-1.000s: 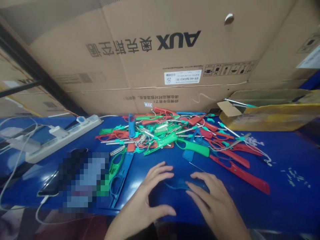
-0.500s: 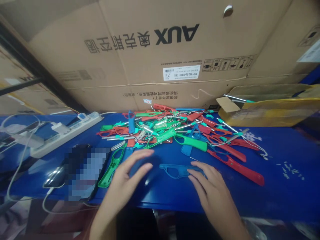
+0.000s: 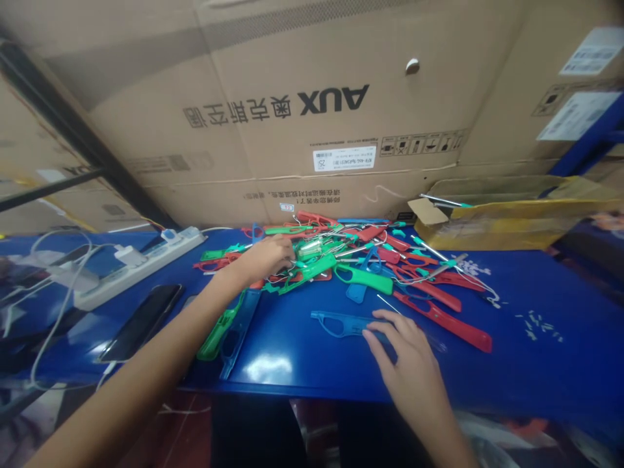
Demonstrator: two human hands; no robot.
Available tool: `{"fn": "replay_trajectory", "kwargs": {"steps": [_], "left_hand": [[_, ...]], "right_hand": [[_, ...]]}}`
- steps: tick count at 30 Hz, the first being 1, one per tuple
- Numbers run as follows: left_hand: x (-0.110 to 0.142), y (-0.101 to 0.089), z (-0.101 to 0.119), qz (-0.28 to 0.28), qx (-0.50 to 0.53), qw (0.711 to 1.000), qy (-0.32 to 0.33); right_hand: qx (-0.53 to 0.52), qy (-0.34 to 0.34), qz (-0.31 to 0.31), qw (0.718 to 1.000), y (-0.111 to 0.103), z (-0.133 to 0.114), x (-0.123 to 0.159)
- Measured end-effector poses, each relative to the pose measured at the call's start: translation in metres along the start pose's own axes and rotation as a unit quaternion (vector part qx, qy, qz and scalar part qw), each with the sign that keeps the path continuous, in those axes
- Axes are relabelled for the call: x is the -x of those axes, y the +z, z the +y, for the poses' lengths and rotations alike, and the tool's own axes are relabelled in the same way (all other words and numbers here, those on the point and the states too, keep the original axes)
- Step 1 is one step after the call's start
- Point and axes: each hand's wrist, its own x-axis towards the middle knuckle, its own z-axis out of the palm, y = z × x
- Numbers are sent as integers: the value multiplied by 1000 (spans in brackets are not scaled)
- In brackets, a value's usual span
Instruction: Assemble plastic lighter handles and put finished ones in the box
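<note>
My right hand (image 3: pixel 407 344) rests on the table with thumb and fingers closed on the handle end of a blue lighter casing (image 3: pixel 341 325), whose looped trigger end points left. A thin metal rod (image 3: pixel 387 304) lies just beyond the fingertips. My left hand (image 3: pixel 273 257) is at the left part of a pile of red, green and blue lighter casings, wires and metal tubes. Its fingers curl downward; what they grip is hidden. Near that pile's front lie a green casing half (image 3: pixel 363 279) and a red casing (image 3: pixel 446 318).
A phone (image 3: pixel 143 322) and a white power strip (image 3: pixel 139 266) with cables lie at left. A yellow-taped carton (image 3: pixel 497 224) stands at back right, with small white bits (image 3: pixel 539 325) in front. Behind the blue table (image 3: pixel 292 370) rises a large cardboard box (image 3: pixel 273 58).
My left hand has moved forward from the table's front into the pile, over the spot where a blue casing lay. My right hand stays at the blue casing. The view has shifted slightly.
</note>
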Motion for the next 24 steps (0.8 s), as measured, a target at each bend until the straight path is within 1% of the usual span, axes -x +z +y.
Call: {"fn": "replay_trajectory", "kwargs": {"steps": [3, 5, 11, 14, 16, 17, 18, 20, 21, 23, 24], "left_hand": [[2, -10, -2, 9, -13, 1000, 8], [7, -22, -5, 34, -23, 999, -1], [28, -65, -19, 138, -39, 988, -52], [33, -81, -12, 219, -11, 973, -70], [35, -86, 4, 292, 72, 951, -77], [35, -86, 15, 314, 128, 938, -76], [36, -84, 29, 324, 192, 923, -74], [39, -74, 59, 310, 332, 888, -76], [41, -65, 75, 295, 392, 867, -87], [47, -43, 106, 243, 505, 822, -100], [50, -30, 120, 205, 561, 796, -99]], "right_hand": [[-3, 4, 6, 1000, 1, 1, 1], [-4, 5, 8, 1000, 2, 1, 1], [-8, 5, 10, 1000, 2, 2, 2], [-9, 5, 10, 1000, 5, 3, 1], [-22, 13, 11, 1000, 5, 3, 0], [-40, 21, 10, 999, 4, 3, 0], [-69, 31, 9, 997, 2, 1, -1], [-151, 68, 11, 986, -7, -3, -2], [-196, 94, 18, 976, -12, -6, -3], [-278, 151, 43, 948, -24, -11, -7], [-310, 173, 58, 933, -29, -14, -11]]}}
